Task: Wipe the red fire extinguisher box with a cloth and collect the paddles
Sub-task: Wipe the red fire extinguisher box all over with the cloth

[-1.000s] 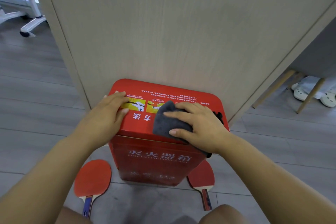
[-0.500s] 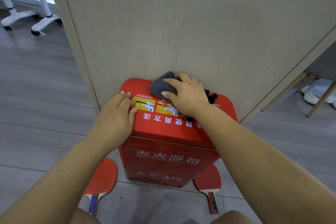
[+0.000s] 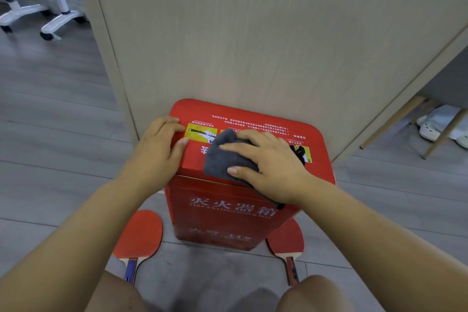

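The red fire extinguisher box (image 3: 228, 220) stands on the floor against a wooden panel. My right hand (image 3: 268, 162) presses a dark grey cloth (image 3: 222, 157) flat on the box's lid, near its front edge. My left hand (image 3: 159, 149) rests on the lid's left edge with fingers laid flat, holding the box steady. Two red paddles lie on the floor: one (image 3: 140, 235) at the box's left front corner, the other (image 3: 287, 242) at its right front corner, partly tucked behind the box.
A tall wooden panel (image 3: 253, 33) rises right behind the box. White wheeled furniture legs (image 3: 50, 25) stand at the far left. Wooden chair legs (image 3: 435, 134) and someone's white shoes (image 3: 430, 129) are at the right. My knees (image 3: 311, 294) are at the bottom edge.
My right hand has drawn the cloth from the back of the lid toward its front edge. My left hand has stayed on the lid's left edge.
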